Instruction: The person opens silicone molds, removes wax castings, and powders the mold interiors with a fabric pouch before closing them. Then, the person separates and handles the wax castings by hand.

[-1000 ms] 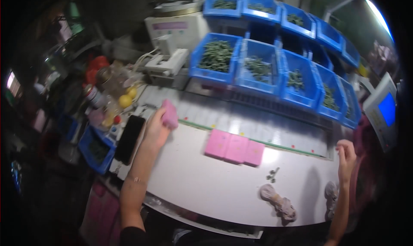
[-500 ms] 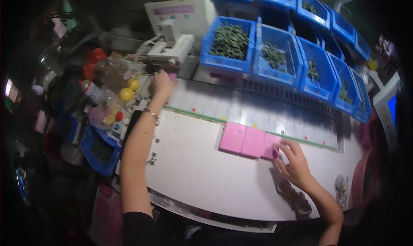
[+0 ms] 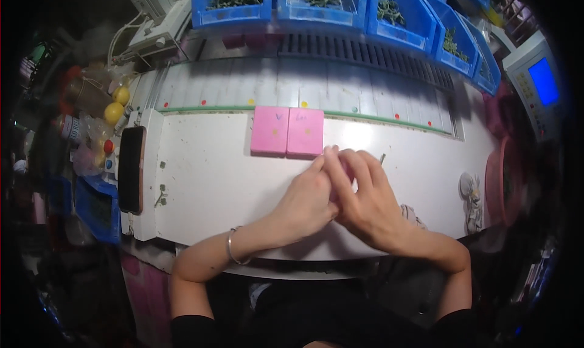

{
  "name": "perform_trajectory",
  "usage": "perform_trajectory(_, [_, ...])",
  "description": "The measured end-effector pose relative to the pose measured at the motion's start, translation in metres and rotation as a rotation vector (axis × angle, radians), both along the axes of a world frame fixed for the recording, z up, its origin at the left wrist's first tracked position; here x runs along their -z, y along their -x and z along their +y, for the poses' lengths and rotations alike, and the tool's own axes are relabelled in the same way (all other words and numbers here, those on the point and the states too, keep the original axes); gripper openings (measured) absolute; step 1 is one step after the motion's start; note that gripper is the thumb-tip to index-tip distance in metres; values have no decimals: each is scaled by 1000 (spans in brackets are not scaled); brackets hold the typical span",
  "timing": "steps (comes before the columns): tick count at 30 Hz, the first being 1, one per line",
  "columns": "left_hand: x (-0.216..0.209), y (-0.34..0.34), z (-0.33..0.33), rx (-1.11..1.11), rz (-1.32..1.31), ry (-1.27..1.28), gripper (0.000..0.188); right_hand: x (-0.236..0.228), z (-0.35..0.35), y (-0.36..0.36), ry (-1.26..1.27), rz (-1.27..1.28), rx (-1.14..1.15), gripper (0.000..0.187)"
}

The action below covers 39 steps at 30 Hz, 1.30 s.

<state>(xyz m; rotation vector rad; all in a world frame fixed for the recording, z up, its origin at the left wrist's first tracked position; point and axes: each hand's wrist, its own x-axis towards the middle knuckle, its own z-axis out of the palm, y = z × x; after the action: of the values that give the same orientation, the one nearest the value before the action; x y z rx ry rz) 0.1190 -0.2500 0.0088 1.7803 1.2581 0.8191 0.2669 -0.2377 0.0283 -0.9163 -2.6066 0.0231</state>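
My left hand (image 3: pixel 307 202) and my right hand (image 3: pixel 368 205) meet over the near middle of the white table, fingers curled and pressed together. Between them sits a small pink box (image 3: pixel 351 173), mostly hidden by the fingers. Just beyond, two more pink boxes lie flat side by side: the left one (image 3: pixel 269 132) and the right one (image 3: pixel 305 135). Each bears a small yellow dot and a handwritten mark.
Blue bins (image 3: pixel 322 10) of green plant-like pieces line the back. A ribbed pale strip (image 3: pixel 225 83) with coloured dots crosses the table. A phone (image 3: pixel 131 168) lies left, near a white device (image 3: pixel 161 34). At right are a blue-screened machine (image 3: pixel 535 80) and a pink basin (image 3: pixel 496 184).
My left hand has come from the white device at the back left to the middle. My right hand has drawn in to meet it. The row's third pink box has left its place.
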Motion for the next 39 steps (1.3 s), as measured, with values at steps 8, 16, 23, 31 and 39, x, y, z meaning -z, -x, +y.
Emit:
perform_trajectory(8, [33,-12,-40,-233,-70,-178,64,15,-36,-24,672,533,189,35])
perform_trajectory(16, [24,-16,-78,-193,141,-58,84,47,-33,-8,1031,593,152,51])
perform_trajectory(23, [9,-3,-85,-140,36,84,79,50,-30,-8,1250,560,89,43])
perform_trajectory(31, [21,1,-73,-265,-192,-81,64,53,-22,-13,1174,529,-143,25])
perform_trajectory(39, [26,-9,-64,-441,0,-74,40,53,-24,-12,1122,530,-99,16])
